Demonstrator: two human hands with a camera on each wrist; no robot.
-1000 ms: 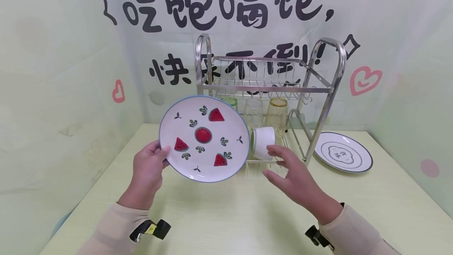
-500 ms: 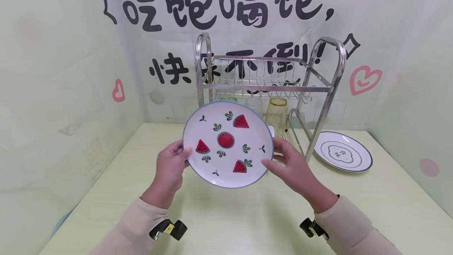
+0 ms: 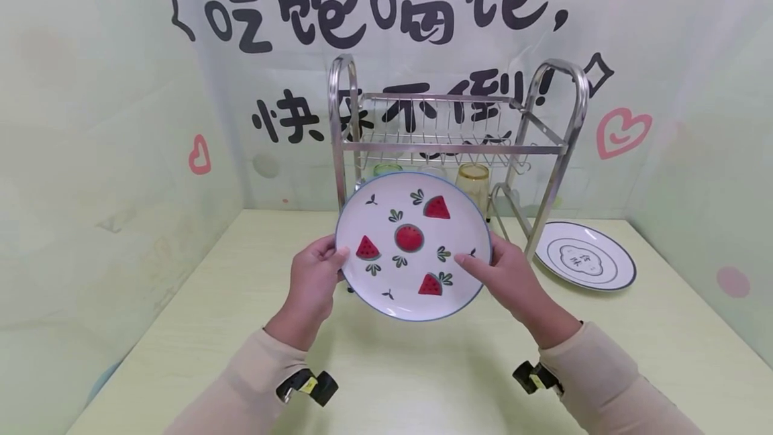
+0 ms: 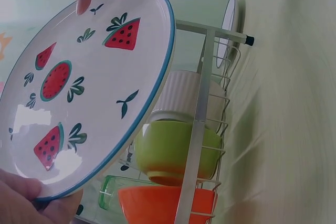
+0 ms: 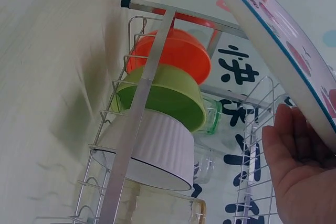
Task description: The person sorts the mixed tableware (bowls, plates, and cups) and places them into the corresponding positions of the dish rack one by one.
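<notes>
A round white plate [image 3: 413, 247] with a blue rim and red watermelon slices is held tilted in the air, just in front of a steel dish rack [image 3: 546, 146]. My left hand [image 3: 320, 267] grips its left rim, thumb on the face. My right hand [image 3: 501, 270] grips the right rim, thumb on the face and palm behind. In the left wrist view the plate [image 4: 79, 87] fills the left side, above my left hand [image 4: 26, 203]. The right wrist view shows the plate's edge [image 5: 278, 45] over my right hand [image 5: 302, 171].
The rack's lower tier holds a white ribbed bowl [image 5: 152, 150], a green bowl [image 5: 163, 95] and an orange bowl [image 5: 176, 51] on their sides, with an amber glass [image 3: 474, 183] behind. A second plate [image 3: 584, 257] with a dark rim lies on the table to the right.
The plate has moved right and slightly up to in front of the rack. My right hand, open and apart from it before, now grips its right rim.
</notes>
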